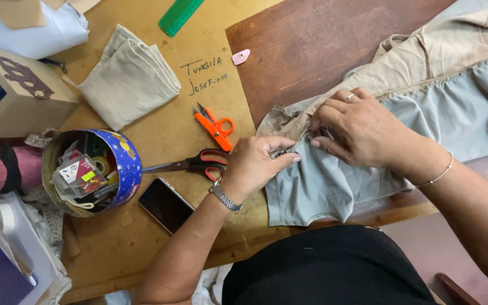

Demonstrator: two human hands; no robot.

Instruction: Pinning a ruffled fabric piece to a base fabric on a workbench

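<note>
Nearest the camera is the person's black-clothed torso (329,265), with both forearms reaching away from it over the table. The left hand (255,164), a metal watch (224,197) on its wrist, pinches the frayed gathered edge of a soft pale grey-blue cloth garment (323,186) between thumb and fingertips. The right hand (357,127), with a ring and a thin bangle (436,175), has its fingers curled narrowly onto the same seam, just beside the left. The garment lies at the right of the table, its long axis running from the near middle out to the far right, where it joins a beige cotton piece (453,51); its near end hangs over the wooden table edge (396,212). To the left of the hands lie black-and-red scissors (193,162) with blades pointing left, small orange thread snips (214,127), a dark phone (165,204), a round blue tin of sewing notions (94,172), and a folded beige cloth (128,76).
</note>
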